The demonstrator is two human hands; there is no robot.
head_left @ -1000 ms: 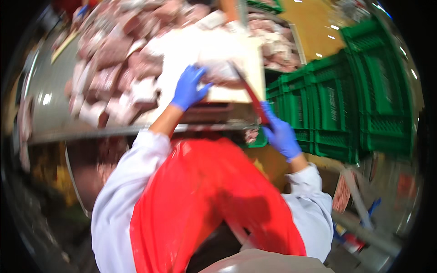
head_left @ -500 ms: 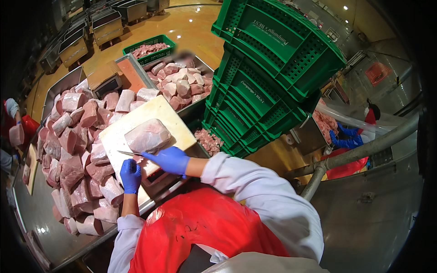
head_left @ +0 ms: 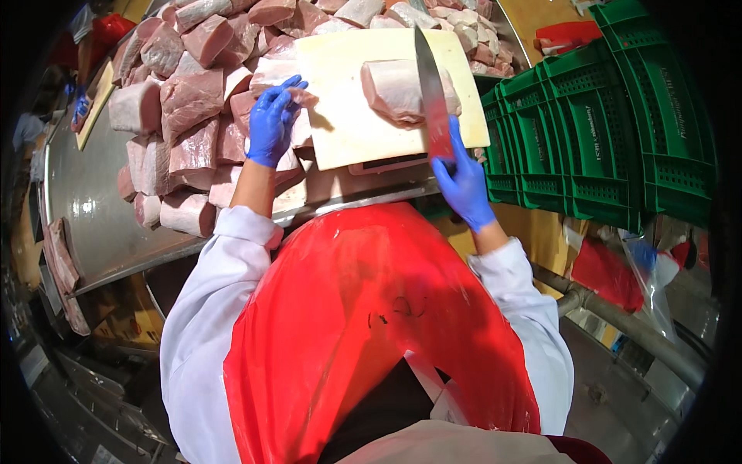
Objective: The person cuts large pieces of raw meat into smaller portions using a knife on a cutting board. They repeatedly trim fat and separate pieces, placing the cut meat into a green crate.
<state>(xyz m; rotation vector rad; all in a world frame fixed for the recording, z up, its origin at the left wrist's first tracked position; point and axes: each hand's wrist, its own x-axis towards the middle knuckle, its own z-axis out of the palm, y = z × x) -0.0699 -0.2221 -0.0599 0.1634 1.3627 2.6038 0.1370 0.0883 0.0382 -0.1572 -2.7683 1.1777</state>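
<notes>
A white cutting board lies before me with one pale pink block of meat on it. My right hand, in a blue glove, is closed round a knife. Its long blade points away from me and passes over the right part of the block; whether it touches cannot be told. Off the board's left edge, my gloved left hand pinches a small meat scrap between thumb and fingers. Beside that hand is a heap of meat chunks.
Stacked green crates stand right of the board. The heap sits on a metal table. At the upper left, another person's blue-gloved hand is by a second board. A metal pipe rail runs at the lower right.
My view has swung round. My left hand has moved left off the board, now with a scrap. My right hand has drawn right, and the knife has turned to point away from me.
</notes>
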